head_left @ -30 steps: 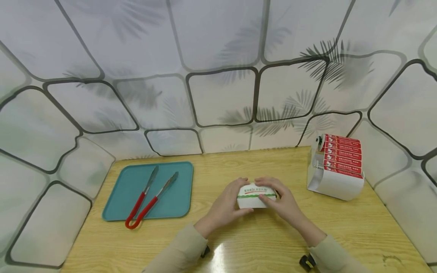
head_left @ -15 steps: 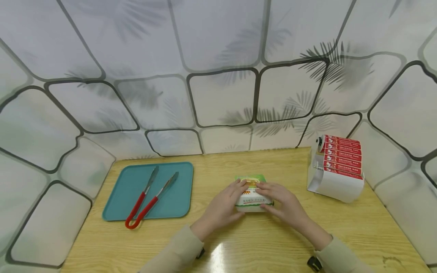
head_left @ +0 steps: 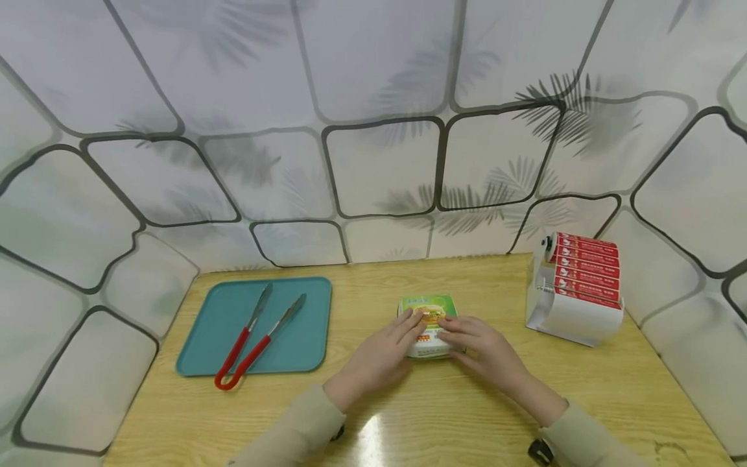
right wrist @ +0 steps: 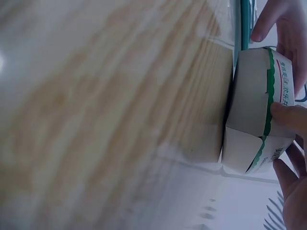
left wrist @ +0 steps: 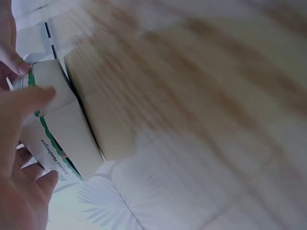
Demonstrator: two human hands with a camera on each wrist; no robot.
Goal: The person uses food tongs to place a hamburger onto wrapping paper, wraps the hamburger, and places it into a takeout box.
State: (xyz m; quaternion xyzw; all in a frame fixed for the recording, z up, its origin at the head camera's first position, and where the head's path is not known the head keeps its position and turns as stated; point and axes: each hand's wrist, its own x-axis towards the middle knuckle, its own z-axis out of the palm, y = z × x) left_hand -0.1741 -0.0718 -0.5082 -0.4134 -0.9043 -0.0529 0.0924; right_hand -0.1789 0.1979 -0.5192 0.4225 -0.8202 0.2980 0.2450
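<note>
A paper hamburger box (head_left: 428, 350) with its lid down sits at mid-table, green and white with a burger picture on top. In the head view, my left hand (head_left: 376, 353) lies over its left side, fingertips on the lid. My right hand (head_left: 487, 350) covers the right side in the same way, fingers fairly straight. Green wavy trim and lettering show on the hamburger box (left wrist: 60, 132) in the left wrist view, where a narrow gap appears along the lid seam. The right wrist view shows my right thumb against the front of the hamburger box (right wrist: 252, 96).
On the left, red-handled tongs (head_left: 248, 353) lie across a teal tray (head_left: 198, 344), their handle end overhanging its front edge. A white holder (head_left: 583, 318) with several red-labelled packs stands at the right. A patterned wall covering (head_left: 379, 168) rises behind the wooden table (head_left: 455, 421).
The hamburger box has tipped back from being tilted toward the wall, so its burger-printed top now shows. Both hands have shifted from gripping its sides to resting fingers on the lid.
</note>
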